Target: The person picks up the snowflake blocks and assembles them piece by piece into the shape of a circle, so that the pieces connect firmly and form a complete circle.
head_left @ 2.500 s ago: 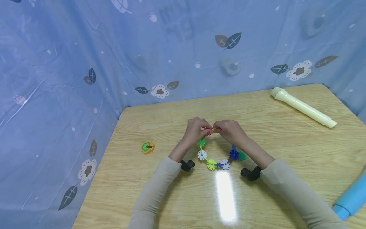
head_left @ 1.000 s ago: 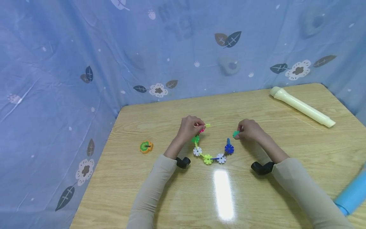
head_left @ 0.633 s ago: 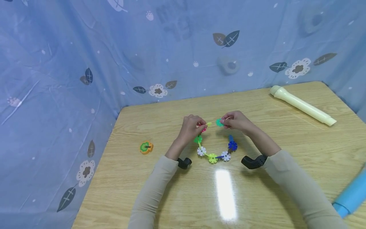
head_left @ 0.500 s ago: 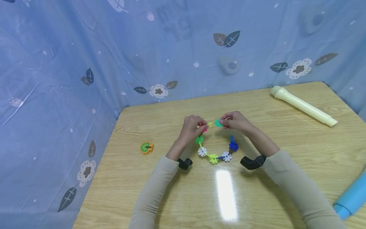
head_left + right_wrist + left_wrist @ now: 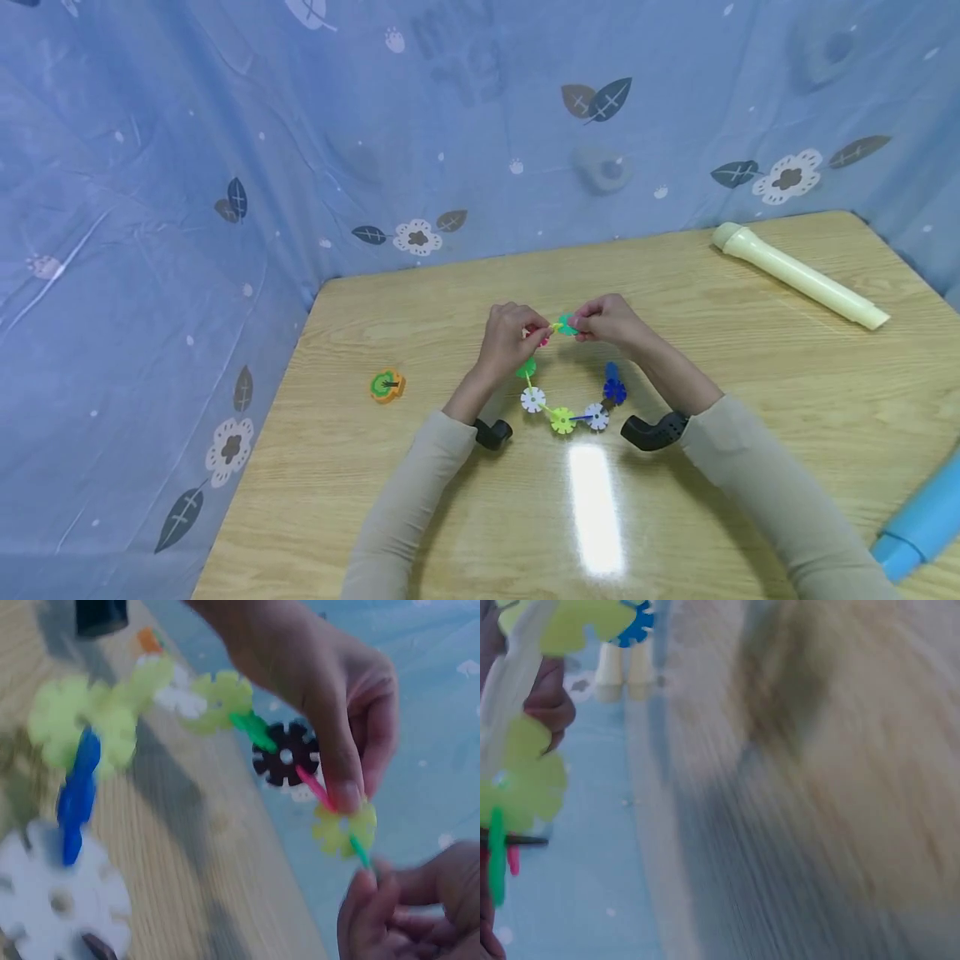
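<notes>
A curved chain of slotted snowflake discs hangs open between my hands, its white disc, yellow-green disc and dark blue disc low over the table. My left hand pinches a yellow snowflake disc at the chain's upper end, where it joins a pink one. Between thumb and fingertips, my right hand holds a green snowflake disc, its edge meeting the yellow disc; how deeply the slots engage cannot be told. A brown disc sits further along the chain. The left wrist view is partly blurred.
On the wooden table lies an orange-and-green tree-shaped piece to the left. A cream tube rests at the back right, and a blue cylinder at the front right. Black wrist mounts stick out below both wrists.
My right hand left the yellow disc, picked up the loose green disc beside the blue end, and brought it leftward against the yellow one. My left hand kept its pinch with little movement.
</notes>
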A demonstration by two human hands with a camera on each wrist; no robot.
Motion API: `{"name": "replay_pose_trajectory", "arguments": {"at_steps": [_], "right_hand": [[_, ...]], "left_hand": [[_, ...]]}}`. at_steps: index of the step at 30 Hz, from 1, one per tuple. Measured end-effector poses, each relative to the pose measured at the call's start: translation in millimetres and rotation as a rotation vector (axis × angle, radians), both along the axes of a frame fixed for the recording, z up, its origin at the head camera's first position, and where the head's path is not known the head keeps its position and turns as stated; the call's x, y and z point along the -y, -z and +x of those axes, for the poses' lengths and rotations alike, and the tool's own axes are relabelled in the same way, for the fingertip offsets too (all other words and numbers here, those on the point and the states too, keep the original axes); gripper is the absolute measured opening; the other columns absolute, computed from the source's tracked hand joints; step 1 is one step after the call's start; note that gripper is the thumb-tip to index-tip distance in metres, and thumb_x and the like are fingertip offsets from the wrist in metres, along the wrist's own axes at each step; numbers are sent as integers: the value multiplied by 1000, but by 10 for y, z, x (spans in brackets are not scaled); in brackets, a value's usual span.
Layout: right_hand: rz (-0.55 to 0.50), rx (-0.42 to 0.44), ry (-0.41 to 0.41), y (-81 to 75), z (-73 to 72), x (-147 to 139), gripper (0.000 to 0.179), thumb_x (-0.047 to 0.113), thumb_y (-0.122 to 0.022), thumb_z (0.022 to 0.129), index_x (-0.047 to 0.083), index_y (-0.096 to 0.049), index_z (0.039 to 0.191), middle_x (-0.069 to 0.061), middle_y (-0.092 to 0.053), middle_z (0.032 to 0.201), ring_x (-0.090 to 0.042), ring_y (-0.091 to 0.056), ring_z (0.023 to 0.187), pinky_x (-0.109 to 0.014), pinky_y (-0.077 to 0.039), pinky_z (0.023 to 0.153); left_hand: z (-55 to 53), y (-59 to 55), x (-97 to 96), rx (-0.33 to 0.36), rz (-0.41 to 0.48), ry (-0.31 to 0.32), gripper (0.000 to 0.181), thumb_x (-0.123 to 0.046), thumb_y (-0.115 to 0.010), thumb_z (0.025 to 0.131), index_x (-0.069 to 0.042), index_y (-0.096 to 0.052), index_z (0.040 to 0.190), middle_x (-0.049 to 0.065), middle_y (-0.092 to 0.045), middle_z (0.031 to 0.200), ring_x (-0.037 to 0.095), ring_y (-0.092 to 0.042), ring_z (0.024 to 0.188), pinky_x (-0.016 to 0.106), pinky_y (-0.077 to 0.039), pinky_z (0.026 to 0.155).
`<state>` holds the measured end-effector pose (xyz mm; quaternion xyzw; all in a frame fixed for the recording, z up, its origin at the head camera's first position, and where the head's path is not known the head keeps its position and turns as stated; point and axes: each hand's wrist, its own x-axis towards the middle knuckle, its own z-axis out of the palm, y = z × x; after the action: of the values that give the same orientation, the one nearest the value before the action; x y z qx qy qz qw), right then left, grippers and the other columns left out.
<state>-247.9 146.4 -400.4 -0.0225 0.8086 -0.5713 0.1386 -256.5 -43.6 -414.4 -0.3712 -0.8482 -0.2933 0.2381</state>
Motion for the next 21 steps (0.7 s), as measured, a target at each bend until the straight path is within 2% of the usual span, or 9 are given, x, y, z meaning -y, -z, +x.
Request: {"name": "replay_pose_trajectory", "arguments": {"at_steps": [3, 5, 7, 9, 12, 14, 18, 21], "right_hand": [[9, 5, -5, 11, 9, 26, 22, 4, -49, 94, -14, -54, 104, -22, -58, 105, -17, -66, 79, -35, -52, 83], [24, -6, -14, 18, 12, 29, 23, 6, -50, 94, -13, -55, 104, -24, -59, 105, -20, -66, 82, -37, -51, 85], [38, -20, -30, 19, 13, 22, 24, 8, -51, 93, -12, -55, 105, -22, -62, 101, -22, -66, 83, -40, -51, 85], [45, -36, -49, 11, 14, 21, 25, 9, -53, 93, -12, -56, 105, -19, -64, 95, -21, -66, 81, -40, -51, 83], [58, -58, -77, -1, 13, 36, 24, 9, -54, 92, -11, -57, 104, -19, -64, 92, -19, -65, 77, -39, -52, 81], [66, -78, -92, -8, 19, 54, 24, 10, -55, 92, -11, -59, 103, -21, -65, 92, -20, -65, 77, -39, -53, 80], [86, -127, -117, -7, 44, 59, 26, 14, -56, 92, -8, -61, 104, -22, -66, 95, -28, -66, 83, -41, -52, 81], [230, -200, -130, -13, 95, -29, 33, 24, -53, 94, -6, -63, 105, -20, -67, 92, -31, -65, 83, -38, -53, 74]], "left_hand": [[20, 1, 1, 14, -12, -14, 5, -13, -75, 76, -10, -73, 72, 0, -69, 69, 15, -56, 63, 33, -38, 69], [15, -21, 16, 74, -51, -17, 5, -14, -74, 77, -10, -74, 74, 0, -70, 72, 14, -59, 66, 32, -40, 72], [-12, -61, 44, 192, -88, -8, 9, -19, -72, 79, -10, -74, 78, 0, -71, 75, 13, -60, 70, 28, -43, 73], [-68, -99, 71, 329, -82, 2, 14, -21, -69, 82, -9, -75, 84, 2, -71, 80, 12, -61, 71, 25, -45, 70], [-169, -138, 93, 540, -23, 33, 21, -23, -63, 87, -6, -73, 92, 5, -71, 86, 8, -59, 71, 20, -46, 63], [-224, -140, 77, 650, 25, 67, 21, -20, -61, 89, -2, -71, 95, 9, -70, 87, 6, -56, 67, 19, -44, 60], [-271, -118, 53, 821, 66, 116, 17, -13, -62, 88, 2, -70, 91, 12, -67, 80, 6, -48, 60, 18, -39, 56], [-272, -94, 53, 872, 92, 95, 15, -11, -63, 87, 3, -70, 87, 9, -66, 76, 7, -46, 58, 19, -38, 56]]}}
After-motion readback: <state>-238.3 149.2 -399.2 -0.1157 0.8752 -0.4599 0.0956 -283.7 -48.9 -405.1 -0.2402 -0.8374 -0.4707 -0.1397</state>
